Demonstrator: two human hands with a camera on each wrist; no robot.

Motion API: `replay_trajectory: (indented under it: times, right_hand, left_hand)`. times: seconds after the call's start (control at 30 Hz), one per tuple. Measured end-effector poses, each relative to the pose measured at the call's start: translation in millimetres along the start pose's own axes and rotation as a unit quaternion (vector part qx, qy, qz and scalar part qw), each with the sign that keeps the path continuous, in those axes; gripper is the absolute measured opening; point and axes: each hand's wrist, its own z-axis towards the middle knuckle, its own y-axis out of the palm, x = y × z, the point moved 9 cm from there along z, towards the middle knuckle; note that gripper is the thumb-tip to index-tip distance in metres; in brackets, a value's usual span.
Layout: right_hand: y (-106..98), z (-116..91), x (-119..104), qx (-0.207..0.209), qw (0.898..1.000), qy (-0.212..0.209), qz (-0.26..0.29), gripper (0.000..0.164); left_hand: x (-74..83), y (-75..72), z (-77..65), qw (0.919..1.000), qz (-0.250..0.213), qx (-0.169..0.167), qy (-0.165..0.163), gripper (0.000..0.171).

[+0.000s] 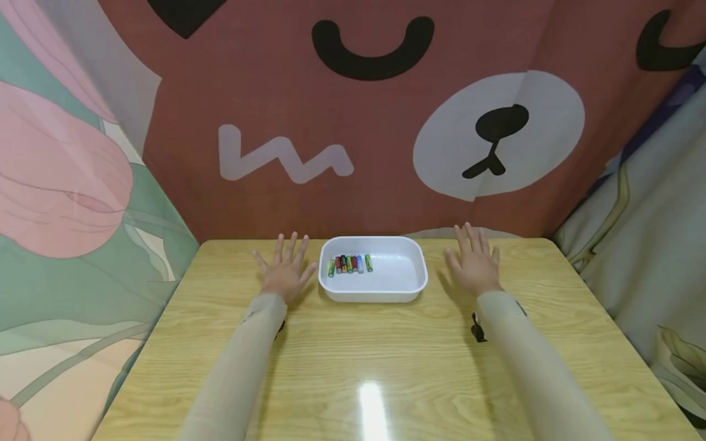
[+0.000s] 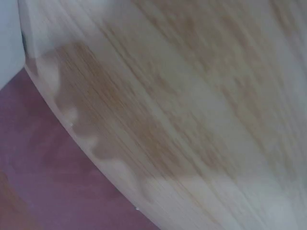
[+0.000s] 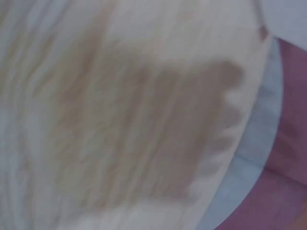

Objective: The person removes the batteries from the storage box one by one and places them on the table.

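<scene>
In the head view a white rectangular tray point(image 1: 375, 296) stands near the table's back edge, between the two hands. Inside, toward its left half, several small batteries point(image 1: 349, 264) in green, red, black and blue lie side by side in a loose row. To the left of the tray is my left hand point(image 1: 284, 272), palm down with straight, spread fingers, holding nothing. My right hand point(image 1: 474, 263) is on the tray's other side, its fingers also straight and apart, with nothing held. Neither wrist view shows the hands themselves, only hand-shaped shadows on the wood.
A light wood table point(image 1: 331, 355) extends toward the camera, with a bright reflection near the front. Behind it hangs a reddish-brown cloth point(image 1: 265, 208) with a bear face. Printed curtains point(image 1: 60, 202) flank both sides. Small dark pieces point(image 1: 478, 329) show at the wrists.
</scene>
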Motion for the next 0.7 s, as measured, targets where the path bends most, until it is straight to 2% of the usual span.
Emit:
replay_trajectory:
  times: [0.17, 0.4, 0.7]
  right_hand:
    - [-6.2, 4.8, -12.5, 0.010, 0.999, -0.009, 0.034, 0.067]
    - [-16.1, 11.1, -38.4, 0.020, 0.994, -0.045, 0.096, 0.062]
    - [-9.1, 14.3, -68.7, -0.004, 0.983, -0.037, 0.178, 0.053]
  left_hand:
    - [6.9, -3.3, -2.0, 0.9998, -0.011, 0.002, 0.016, 0.078]
    - [21.8, -8.6, -2.9, 0.9991, -0.029, -0.006, 0.032, 0.078]
    - [37.5, -7.0, -4.6, 0.9980, -0.037, -0.027, 0.043, 0.080]
